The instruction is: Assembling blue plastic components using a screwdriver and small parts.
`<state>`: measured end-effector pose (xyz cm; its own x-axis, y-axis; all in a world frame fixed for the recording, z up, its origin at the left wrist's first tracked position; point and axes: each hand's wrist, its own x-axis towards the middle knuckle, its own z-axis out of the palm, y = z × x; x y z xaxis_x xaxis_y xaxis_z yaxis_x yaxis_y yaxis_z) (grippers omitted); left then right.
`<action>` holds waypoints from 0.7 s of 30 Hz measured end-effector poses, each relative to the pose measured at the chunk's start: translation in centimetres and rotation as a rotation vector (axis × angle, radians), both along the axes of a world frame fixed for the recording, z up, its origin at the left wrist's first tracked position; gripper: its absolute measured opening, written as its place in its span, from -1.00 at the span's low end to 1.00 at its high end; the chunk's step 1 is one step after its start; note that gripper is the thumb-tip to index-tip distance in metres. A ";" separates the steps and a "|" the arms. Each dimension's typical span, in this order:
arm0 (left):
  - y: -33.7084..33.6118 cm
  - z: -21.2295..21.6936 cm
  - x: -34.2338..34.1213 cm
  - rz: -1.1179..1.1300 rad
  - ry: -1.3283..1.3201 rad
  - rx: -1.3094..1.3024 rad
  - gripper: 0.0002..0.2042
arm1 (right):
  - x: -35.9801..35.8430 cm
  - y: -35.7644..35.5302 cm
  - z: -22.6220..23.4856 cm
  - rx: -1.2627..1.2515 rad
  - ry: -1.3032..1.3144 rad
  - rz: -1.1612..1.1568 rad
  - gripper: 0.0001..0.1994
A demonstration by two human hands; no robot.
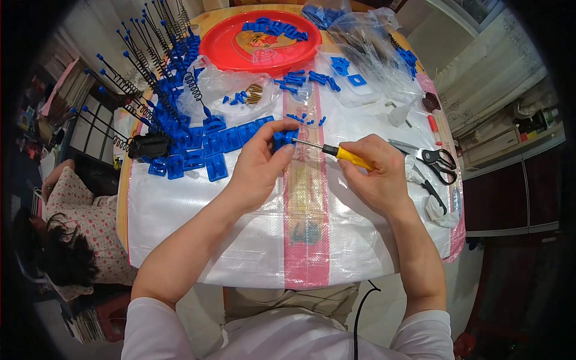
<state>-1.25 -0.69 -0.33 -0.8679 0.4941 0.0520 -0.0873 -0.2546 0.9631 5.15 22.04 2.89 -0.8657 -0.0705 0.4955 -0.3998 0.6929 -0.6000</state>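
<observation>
Between the thumb and fingers of my left hand (264,162) is a small blue plastic part (284,139). My right hand (378,171) is closed round the yellow handle of a screwdriver (355,158). Its metal shaft points left, and the tip meets the blue part; the exact contact is too small to make out. Just beyond my left hand lie several tiny blue pieces (306,119). Left of that hand, blue plastic blocks (230,139) stand in rows, and many farther left carry black coil springs with blue tips (195,90).
A red round tray (219,57) with blue parts stands at the far side. Clear plastic bags (384,78) hold parts at the back right. Brass-coloured pieces (254,93) lie near the middle. Scissors (437,159) and a black-handled tool (433,197) rest at right. A person (87,240) is at left.
</observation>
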 end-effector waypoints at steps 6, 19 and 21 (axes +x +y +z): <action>-0.1 -1.1 -0.1 -0.005 0.250 -0.218 -0.63 | 0.0 0.2 0.1 0.084 0.029 0.059 -0.79; -0.2 -0.9 0.2 0.060 0.451 -0.448 -0.64 | 0.4 -0.7 -0.6 0.255 0.060 0.122 -0.79; -0.2 -1.0 0.2 0.062 0.440 -0.440 -0.65 | 0.4 -0.7 -0.8 0.244 0.032 0.125 -0.79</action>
